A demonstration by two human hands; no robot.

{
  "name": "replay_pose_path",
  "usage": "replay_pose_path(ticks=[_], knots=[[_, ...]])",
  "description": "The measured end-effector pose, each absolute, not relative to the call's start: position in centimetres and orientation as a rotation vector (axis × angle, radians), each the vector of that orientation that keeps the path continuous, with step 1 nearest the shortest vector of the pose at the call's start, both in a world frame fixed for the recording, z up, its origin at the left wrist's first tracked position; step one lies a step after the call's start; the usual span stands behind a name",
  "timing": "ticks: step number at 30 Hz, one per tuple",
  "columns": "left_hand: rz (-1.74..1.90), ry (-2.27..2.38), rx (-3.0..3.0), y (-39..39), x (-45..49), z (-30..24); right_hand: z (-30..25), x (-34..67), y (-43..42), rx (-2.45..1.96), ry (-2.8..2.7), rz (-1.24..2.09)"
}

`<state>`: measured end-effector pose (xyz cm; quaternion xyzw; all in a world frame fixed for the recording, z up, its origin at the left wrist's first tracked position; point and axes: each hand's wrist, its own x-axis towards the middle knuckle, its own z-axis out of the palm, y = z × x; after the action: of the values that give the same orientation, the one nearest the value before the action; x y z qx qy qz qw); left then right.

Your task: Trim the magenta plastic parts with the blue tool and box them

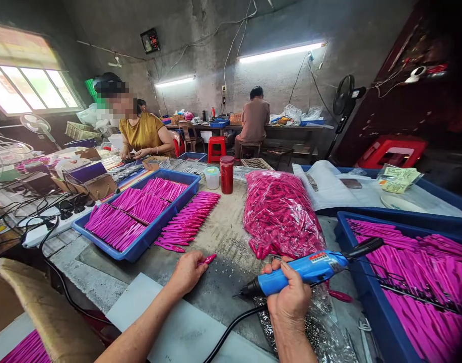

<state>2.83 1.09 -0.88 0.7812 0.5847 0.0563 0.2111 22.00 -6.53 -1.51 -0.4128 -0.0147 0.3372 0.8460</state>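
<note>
My left hand [187, 273] rests low over the table, fingers closed around a small glossy pink plastic piece [208, 259] whose tip sticks out to the right. In my right hand [291, 297] is a blue electric screwdriver [304, 272], its black nose and thin bit pointing left above the table and apart from the pink piece. Tiny metal rings [228, 259] lie scattered between the hands. Beyond my left hand, slim pink pieces [189, 217] lie in a row. A clear bag of pink pieces [279, 212] stands behind the screwdriver; a bag of small metal parts [321, 322] lies beside my right wrist.
Blue trays of pink pieces stand at left [130, 253] and right [370, 287]. A red lidded jar [226, 175] and a small tub [212, 178] stand behind. The screwdriver's black cable [231, 327] crosses the front. A co-worker [145, 133] sits far left.
</note>
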Motion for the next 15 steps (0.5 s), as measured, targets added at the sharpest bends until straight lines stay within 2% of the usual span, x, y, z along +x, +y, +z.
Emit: replay_pose_path(ticks=[15], knots=[[0.080,1.671,2.216,1.28,3.06,-1.40,-1.80,21.96,-6.55,-0.876,-0.059,0.698]])
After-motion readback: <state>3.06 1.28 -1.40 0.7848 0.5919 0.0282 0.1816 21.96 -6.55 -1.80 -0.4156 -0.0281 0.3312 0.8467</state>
